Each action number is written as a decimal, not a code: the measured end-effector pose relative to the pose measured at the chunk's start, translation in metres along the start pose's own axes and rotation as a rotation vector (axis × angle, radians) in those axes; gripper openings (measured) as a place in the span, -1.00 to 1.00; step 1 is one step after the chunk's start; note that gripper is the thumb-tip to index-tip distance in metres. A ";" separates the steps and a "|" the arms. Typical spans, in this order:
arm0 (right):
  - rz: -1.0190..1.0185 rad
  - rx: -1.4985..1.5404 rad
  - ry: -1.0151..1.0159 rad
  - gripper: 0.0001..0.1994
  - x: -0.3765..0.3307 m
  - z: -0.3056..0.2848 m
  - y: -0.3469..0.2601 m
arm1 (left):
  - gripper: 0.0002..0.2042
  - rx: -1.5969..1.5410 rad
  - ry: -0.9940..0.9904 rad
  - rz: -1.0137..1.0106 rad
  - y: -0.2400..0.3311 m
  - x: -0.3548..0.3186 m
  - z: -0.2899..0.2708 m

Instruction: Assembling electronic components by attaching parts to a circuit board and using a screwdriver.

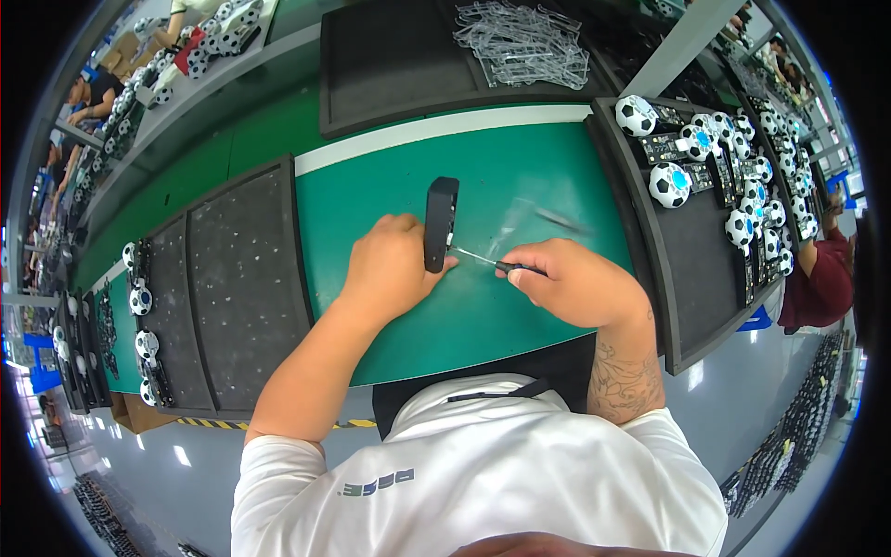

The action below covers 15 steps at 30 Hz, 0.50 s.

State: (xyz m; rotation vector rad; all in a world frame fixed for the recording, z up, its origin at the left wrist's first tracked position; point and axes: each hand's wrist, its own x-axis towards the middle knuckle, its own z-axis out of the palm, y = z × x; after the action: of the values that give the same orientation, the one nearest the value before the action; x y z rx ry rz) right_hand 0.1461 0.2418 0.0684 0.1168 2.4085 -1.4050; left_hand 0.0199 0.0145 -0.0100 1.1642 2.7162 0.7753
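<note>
White shirt (548,464) lies nearest; ahead, I have the left hand (392,265) clasping a black plastic housing (439,223) upright between its fingers, presumably bracing it against the screwdriver (508,266) the right hand (561,274) pinches just right of them.

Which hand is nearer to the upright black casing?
Left: the left hand grips the black casing, while the right hand sits off to its right, holding a screwdriver.
</note>
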 end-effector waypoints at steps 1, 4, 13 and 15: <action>-0.003 -0.015 -0.012 -0.77 -0.001 -0.002 0.000 | -0.72 0.037 -0.009 0.002 0.000 0.000 0.000; 0.003 -0.035 -0.008 -0.77 -0.001 -0.005 0.002 | -0.70 0.110 -0.030 0.021 -0.001 0.002 -0.001; -0.381 -0.041 0.306 -0.72 0.044 0.016 0.074 | -0.63 -0.278 0.110 -0.247 -0.010 0.010 -0.006; -0.323 -0.131 0.359 -0.70 0.036 0.016 0.065 | -0.64 -0.280 0.102 -0.220 -0.013 0.009 -0.006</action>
State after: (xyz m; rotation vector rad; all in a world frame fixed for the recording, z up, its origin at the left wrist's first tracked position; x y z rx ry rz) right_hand 0.1327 0.2574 -0.0045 -0.0625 2.9152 -1.4550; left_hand 0.0032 0.0105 -0.0099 0.7731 2.6401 1.1595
